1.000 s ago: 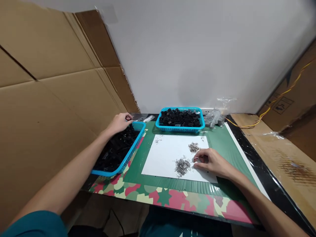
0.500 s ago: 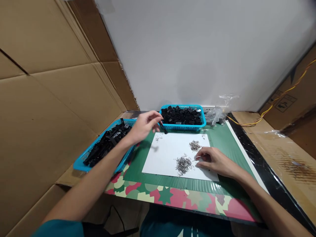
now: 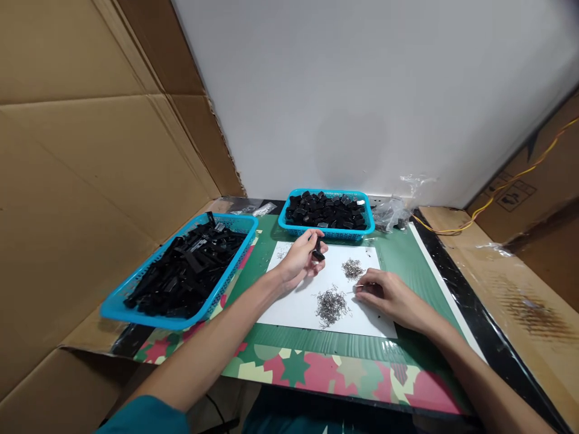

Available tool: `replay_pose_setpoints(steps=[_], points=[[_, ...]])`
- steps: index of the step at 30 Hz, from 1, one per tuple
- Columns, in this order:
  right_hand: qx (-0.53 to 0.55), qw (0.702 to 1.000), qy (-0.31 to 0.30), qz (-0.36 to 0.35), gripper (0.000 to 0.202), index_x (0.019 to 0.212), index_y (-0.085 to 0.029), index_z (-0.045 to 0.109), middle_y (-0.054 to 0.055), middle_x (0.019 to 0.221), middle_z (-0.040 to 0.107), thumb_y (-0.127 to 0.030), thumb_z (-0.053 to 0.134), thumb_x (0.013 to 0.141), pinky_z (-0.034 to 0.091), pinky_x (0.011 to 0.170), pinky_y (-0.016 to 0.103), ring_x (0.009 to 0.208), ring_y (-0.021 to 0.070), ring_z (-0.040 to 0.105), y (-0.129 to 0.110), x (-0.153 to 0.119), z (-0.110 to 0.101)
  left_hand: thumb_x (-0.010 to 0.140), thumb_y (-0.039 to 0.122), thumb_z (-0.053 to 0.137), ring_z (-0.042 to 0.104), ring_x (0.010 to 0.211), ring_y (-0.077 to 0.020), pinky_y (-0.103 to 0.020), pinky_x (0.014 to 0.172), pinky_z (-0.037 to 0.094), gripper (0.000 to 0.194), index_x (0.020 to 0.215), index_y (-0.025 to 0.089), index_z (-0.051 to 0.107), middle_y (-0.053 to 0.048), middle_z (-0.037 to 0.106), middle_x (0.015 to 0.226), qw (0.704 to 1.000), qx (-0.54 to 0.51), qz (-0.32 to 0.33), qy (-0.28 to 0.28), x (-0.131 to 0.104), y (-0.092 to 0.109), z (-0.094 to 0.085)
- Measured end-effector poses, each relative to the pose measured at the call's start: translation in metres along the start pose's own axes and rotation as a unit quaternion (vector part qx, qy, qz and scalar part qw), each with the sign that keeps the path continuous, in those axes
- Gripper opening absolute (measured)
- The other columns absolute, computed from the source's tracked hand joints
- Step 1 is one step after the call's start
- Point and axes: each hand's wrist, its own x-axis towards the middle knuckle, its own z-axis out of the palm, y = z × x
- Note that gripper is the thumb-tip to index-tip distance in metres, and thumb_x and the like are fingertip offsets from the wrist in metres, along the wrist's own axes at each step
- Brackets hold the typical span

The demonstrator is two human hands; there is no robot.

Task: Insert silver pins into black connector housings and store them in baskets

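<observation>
I see the left hand (image 3: 299,260) pinching a black part (image 3: 319,252), likely light, stiff, best held mid-length; to its right, the half-curled right hand (image 3: 377,292) pinches a rod (image 3: 359,286).

Since a second ago, I've moved the left hand (image 3: 302,258) from the blue basket (image 3: 117,307) at nine o'clock to the paper's (image 3: 294,310) eleven o'clock part, carrying a black piece (image 3: 319,253).

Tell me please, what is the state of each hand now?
Left hand: closed, holding a black plastic piece.
Right hand: closed on a thin metallic item, exact kind unclear.
</observation>
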Motion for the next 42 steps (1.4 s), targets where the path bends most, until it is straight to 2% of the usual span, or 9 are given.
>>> replay_pose_setpoints(steps=[5,11,18,26,31,35,37,40,42], points=[[0.000,1.000,-0.005,0.023,0.015,0.090,-0.021,0.076,0.007,0.095,0.071,-0.030,0.065,0.095,0.047,0.073,0.032,0.082,0.0210,0.066,-0.001,0.000,0.002,0.093,0.043,0.071,0.039,0.048,-0.0032,-0.013,0.035,0.018,0.033,0.116,0.023,0.057,0.003,0.050,0.082,0.992,-0.119,-0.036,-0.015,-0.010,0.001,-0.002],[-0.025,0.999,-0.003,0.021,0.029,0.095,-0.021,0.075,0.008,0.097,0.071,-0.037,0.052,0.103,0.047,0.078,0.034,0.088,0.0223,0.065,0.000,-0.001,-0.005,0.082,0.018,0.082,0.057,0.070,-0.0072,-0.017,0.053,0.042,0.055,0.131,0.025,0.061,-0.002,0.060,0.096,0.992,-0.122,-0.007,-0.036,-0.010,0.000,0.006],[-0.051,0.997,0.024,0.050,0.021,0.094,-0.020,0.076,0.006,0.091,0.072,-0.039,0.068,0.093,0.043,0.067,0.032,0.074,0.0194,0.059,0.003,-0.002,-0.012,0.091,0.033,0.072,0.052,0.064,-0.0084,-0.022,0.053,0.039,0.025,0.107,0.013,0.073,-0.005,0.062,0.090,0.999,-0.023,0.030,-0.021,-0.009,-0.008,0.014],[-0.024,0.999,-0.002,0.045,0.016,0.097,-0.021,0.078,0.005,0.091,0.072,-0.031,0.067,0.093,0.044,0.070,0.031,0.076,0.0187,0.060,0.004,-0.001,-0.008,0.092,0.051,0.067,0.033,0.053,-0.0068,-0.022,0.048,0.019,0.046,0.118,0.013,0.073,0.003,0.046,0.067,0.998,0.018,0.037,-0.045,-0.012,-0.017,0.018],[-0.005,0.999,-0.018,0.051,0.012,0.088,-0.019,0.073,0.001,0.076,0.067,-0.028,0.067,0.091,0.041,0.064,0.029,0.069,0.0167,0.055,0.001,-0.002,-0.012,0.089,0.041,0.074,0.053,0.064,-0.0099,-0.021,0.055,0.038,0.067,0.149,0.021,0.053,-0.005,0.067,0.094,0.997,0.073,0.016,-0.023,-0.015,-0.024,0.020],[0.045,0.997,-0.029,0.063,0.015,0.092,-0.017,0.075,0.005,0.086,0.073,-0.030,0.067,0.091,0.045,0.069,0.030,0.077,0.0188,0.061,0.000,-0.002,-0.016,0.095,0.042,0.067,0.065,0.114,-0.0226,-0.030,0.091,0.052,0.065,0.153,0.018,0.051,-0.016,0.060,0.146,0.981,0.174,0.081,-0.034,-0.021,-0.026,0.025],[0.069,0.995,-0.010,0.068,0.017,0.090,-0.017,0.075,0.004,0.082,0.071,-0.032,0.068,0.091,0.045,0.069,0.030,0.075,0.0178,0.060,0.001,-0.002,-0.018,0.099,0.045,0.064,0.064,0.120,-0.0249,-0.035,0.101,0.050,0.063,0.153,0.016,0.051,-0.015,0.064,0.142,0.966,0.227,0.108,-0.052,-0.023,-0.024,0.026],[0.103,0.990,0.054,0.084,0.021,0.084,-0.016,0.074,-0.002,0.064,0.055,-0.037,0.071,0.087,0.035,0.058,0.027,0.060,0.0128,0.046,0.004,-0.002,-0.020,0.100,0.047,0.063,0.072,0.098,-0.0242,-0.036,0.088,0.055,0.059,0.149,0.016,0.056,-0.010,0.078,0.112,0.950,0.287,0.103,-0.074,-0.027,-0.021,0.028],[0.134,0.980,0.106,0.103,0.023,0.083,-0.016,0.074,-0.006,0.057,0.043,-0.038,0.074,0.083,0.027,0.053,0.026,0.055,0.0105,0.036,0.006,-0.002,-0.020,0.099,0.043,0.066,0.073,0.093,-0.0236,-0.034,0.082,0.056,0.046,0.137,0.017,0.068,-0.009,0.079,0.109,0.934,0.325,0.126,-0.085,-0.028,-0.021,0.028]])
